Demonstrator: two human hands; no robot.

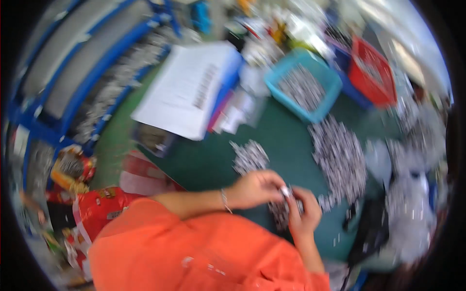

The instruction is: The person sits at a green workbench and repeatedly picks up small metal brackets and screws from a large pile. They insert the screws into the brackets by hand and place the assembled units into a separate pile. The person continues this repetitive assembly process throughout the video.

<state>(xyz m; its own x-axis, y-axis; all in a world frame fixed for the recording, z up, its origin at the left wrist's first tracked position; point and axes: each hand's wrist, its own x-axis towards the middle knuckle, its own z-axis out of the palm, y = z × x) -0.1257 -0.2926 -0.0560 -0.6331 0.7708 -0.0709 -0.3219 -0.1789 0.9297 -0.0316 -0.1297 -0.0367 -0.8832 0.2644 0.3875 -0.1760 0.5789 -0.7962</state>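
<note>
Both hands meet over the near edge of a green table (286,140), in a blurred view. The left hand (255,188) comes in from the left on a bare forearm with a thin bracelet (224,200) at the wrist, its fingers curled and closed in a pinch on a small silvery metal part (285,191). The right hand (305,212) rises from below, wrist bent, its fingers also drawn together against the same part, so the two hands touch at the fingertips. Just under them lies a small heap of similar silvery parts (280,213); another heap (249,156) sits just beyond the left hand, and a larger spread (340,157) lies to the right. Farther back stands a light-blue basket (324,104) holding more parts, with a red basket (374,72) beyond it and a stack of white paper (187,89) to the left. An orange garment (194,252) fills the lower frame.
</note>
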